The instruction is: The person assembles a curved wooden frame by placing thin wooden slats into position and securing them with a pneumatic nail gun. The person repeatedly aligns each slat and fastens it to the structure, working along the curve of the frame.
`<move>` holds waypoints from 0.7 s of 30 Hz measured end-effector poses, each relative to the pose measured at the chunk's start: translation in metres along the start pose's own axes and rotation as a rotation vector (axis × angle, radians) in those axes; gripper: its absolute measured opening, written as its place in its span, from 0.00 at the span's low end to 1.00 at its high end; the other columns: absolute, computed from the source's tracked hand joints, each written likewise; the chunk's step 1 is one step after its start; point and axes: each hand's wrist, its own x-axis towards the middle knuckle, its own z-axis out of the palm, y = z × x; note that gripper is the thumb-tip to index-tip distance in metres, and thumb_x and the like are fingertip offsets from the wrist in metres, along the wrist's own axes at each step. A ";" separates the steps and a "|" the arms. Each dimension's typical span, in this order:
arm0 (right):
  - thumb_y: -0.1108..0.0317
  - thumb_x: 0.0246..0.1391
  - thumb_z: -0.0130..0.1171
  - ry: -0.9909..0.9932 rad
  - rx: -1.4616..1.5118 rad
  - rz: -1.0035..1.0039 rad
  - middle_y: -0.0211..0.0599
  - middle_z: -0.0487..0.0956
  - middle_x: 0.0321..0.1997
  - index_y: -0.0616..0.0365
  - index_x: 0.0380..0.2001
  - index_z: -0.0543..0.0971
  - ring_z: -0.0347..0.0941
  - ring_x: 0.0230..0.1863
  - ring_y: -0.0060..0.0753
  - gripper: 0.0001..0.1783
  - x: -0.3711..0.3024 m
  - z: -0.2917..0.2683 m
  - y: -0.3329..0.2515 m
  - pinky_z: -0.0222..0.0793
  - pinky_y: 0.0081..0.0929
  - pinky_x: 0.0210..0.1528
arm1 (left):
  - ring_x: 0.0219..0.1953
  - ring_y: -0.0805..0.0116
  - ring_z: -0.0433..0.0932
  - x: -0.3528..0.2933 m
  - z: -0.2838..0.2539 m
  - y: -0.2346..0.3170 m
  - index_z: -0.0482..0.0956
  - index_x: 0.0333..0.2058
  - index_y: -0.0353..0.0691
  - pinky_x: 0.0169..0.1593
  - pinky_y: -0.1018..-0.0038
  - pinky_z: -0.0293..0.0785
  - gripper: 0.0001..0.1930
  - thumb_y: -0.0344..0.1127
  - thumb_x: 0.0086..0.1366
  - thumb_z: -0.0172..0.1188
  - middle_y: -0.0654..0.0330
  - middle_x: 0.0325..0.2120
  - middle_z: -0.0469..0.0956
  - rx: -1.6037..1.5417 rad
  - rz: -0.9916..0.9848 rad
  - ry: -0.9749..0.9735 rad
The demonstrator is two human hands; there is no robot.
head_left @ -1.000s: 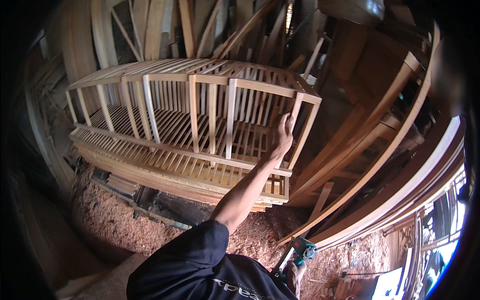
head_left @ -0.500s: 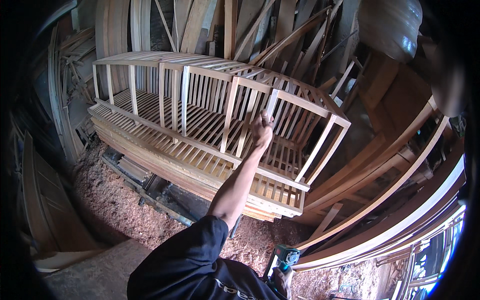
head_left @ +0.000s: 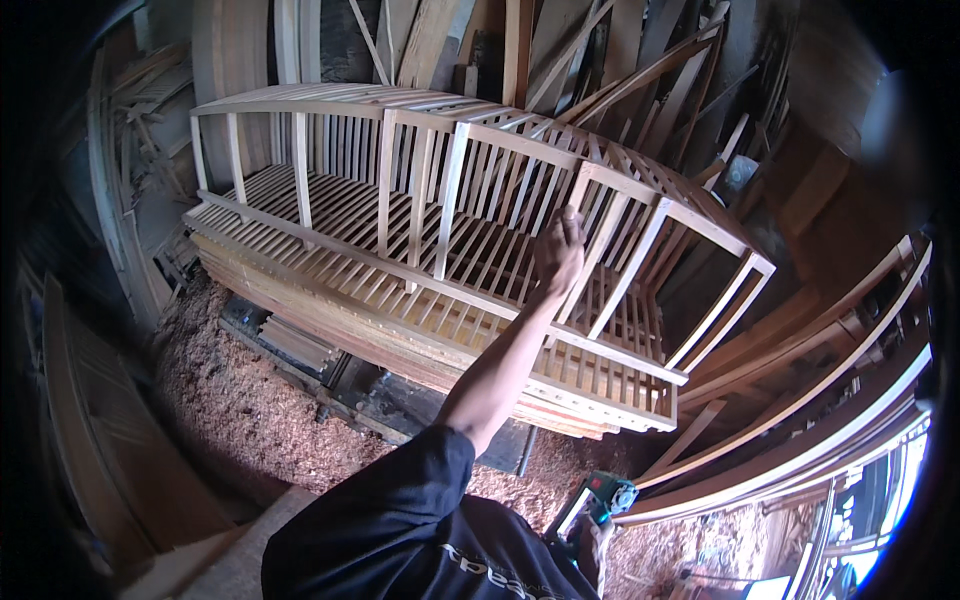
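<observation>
A long slatted wooden frame (head_left: 490,298) with light uprights and a curved top rail lies across the middle of the view. My left hand (head_left: 562,250) is stretched out over it, the fingers closed round one wooden upright (head_left: 582,182) right of the frame's middle. Low on the right, near my body, my right hand (head_left: 597,545) is closed on a green and black power tool (head_left: 607,490). Its grip is partly hidden by my hand and dark shirt, and its exact kind is unclear.
The frame rests on stacked slatted wooden pieces (head_left: 330,322). Reddish shavings (head_left: 240,400) cover the floor. Boards (head_left: 430,45) lean behind, long curved timbers (head_left: 780,445) run along the right, and dark panels (head_left: 110,430) stand at the left.
The view has shifted left, so the frame appears farther right. My left hand has gone from one upright to another farther left along the frame. The tool stays in my right hand.
</observation>
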 end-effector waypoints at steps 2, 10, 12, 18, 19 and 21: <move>0.73 0.47 0.58 0.087 0.013 0.026 0.29 0.70 0.13 0.58 0.22 0.71 0.67 0.12 0.25 0.06 -0.011 0.031 -0.001 0.64 0.25 0.15 | 0.15 0.70 0.70 0.012 -0.001 -0.011 0.73 0.25 0.43 0.18 0.67 0.65 0.30 0.58 0.74 0.32 0.63 0.13 0.71 -0.040 0.072 0.023; 0.76 0.49 0.58 0.184 0.136 0.078 0.30 0.71 0.17 0.62 0.38 0.74 0.68 0.12 0.24 0.10 -0.064 0.122 0.017 0.63 0.24 0.15 | 0.22 0.66 0.77 0.018 -0.042 -0.008 0.77 0.37 0.36 0.27 0.65 0.76 0.19 0.47 0.73 0.46 0.57 0.19 0.78 -0.033 -0.042 -0.409; 0.76 0.49 0.59 0.209 0.149 0.085 0.29 0.71 0.17 0.62 0.41 0.75 0.68 0.12 0.24 0.14 -0.076 0.138 0.020 0.64 0.23 0.15 | 0.42 0.60 0.79 0.016 -0.077 -0.013 0.75 0.44 0.33 0.46 0.62 0.77 0.12 0.36 0.69 0.52 0.50 0.40 0.79 -0.129 0.468 -0.183; 0.76 0.49 0.58 0.270 0.087 0.084 0.29 0.72 0.16 0.61 0.32 0.74 0.69 0.13 0.23 0.06 -0.108 0.169 0.022 0.63 0.23 0.15 | 0.43 0.58 0.74 0.060 -0.174 -0.054 0.65 0.53 0.33 0.47 0.66 0.71 0.16 0.36 0.71 0.48 0.49 0.40 0.74 0.072 0.524 0.166; 0.76 0.50 0.58 0.222 0.028 0.047 0.28 0.72 0.17 0.61 0.34 0.74 0.68 0.13 0.22 0.07 -0.107 0.171 0.020 0.64 0.22 0.14 | 0.41 0.60 0.75 0.070 -0.170 -0.054 0.65 0.53 0.34 0.44 0.67 0.72 0.17 0.38 0.72 0.46 0.50 0.39 0.73 0.054 0.464 0.140; 0.74 0.50 0.59 0.233 0.027 0.074 0.29 0.72 0.17 0.61 0.37 0.74 0.68 0.14 0.23 0.10 -0.109 0.173 0.016 0.64 0.23 0.15 | 0.29 0.68 0.75 0.078 -0.167 -0.054 0.68 0.49 0.34 0.34 0.71 0.73 0.18 0.45 0.74 0.41 0.55 0.32 0.74 -0.068 0.199 0.006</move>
